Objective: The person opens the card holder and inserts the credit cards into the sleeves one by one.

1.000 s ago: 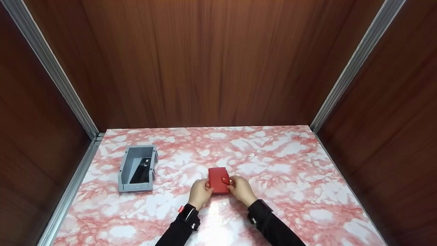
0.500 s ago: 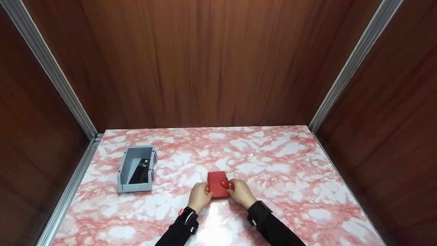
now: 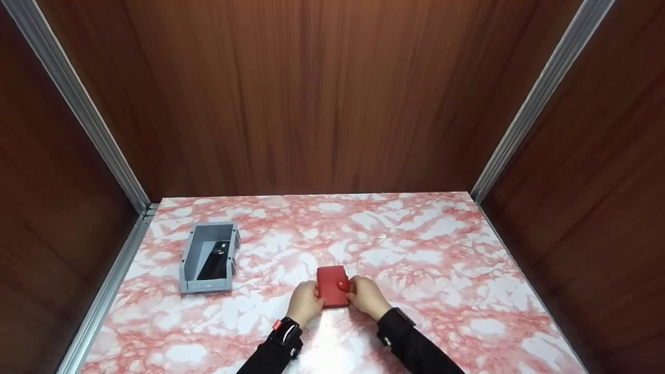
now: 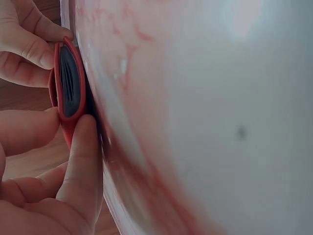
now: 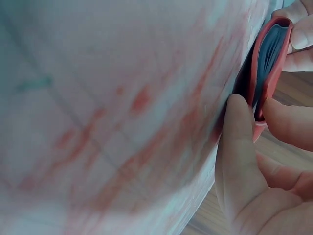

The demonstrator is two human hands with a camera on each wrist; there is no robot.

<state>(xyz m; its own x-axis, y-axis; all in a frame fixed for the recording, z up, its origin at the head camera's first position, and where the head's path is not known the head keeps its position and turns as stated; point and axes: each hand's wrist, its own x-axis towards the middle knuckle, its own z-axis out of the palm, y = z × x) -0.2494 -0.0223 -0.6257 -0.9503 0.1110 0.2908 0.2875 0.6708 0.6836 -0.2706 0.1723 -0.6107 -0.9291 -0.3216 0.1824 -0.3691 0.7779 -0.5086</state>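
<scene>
A red card wallet [image 3: 332,287] lies between both hands near the middle of the table, its snap strap [image 3: 343,285] on the right side. My left hand [image 3: 305,301] pinches its left edge, thumb on top. At the right edge, by the strap, my right hand [image 3: 368,296] pinches it between thumb and fingers. The left wrist view looks at one end of the wallet [image 4: 72,81], where dark card sleeves show inside the red cover. From the right wrist view, the same wallet [image 5: 269,58] sits very low over the tabletop; whether it touches is unclear.
On the left of the pink-and-white marbled table [image 3: 431,249] stands a grey open bin [image 3: 208,285] with a black flat object [image 3: 214,262] inside. Brown wood-look panels [image 3: 311,104] and metal rails [image 3: 540,98] enclose the back and sides.
The wallet has come slightly toward the person, with both hands still gripping its edges. The bin and its contents stay in place.
</scene>
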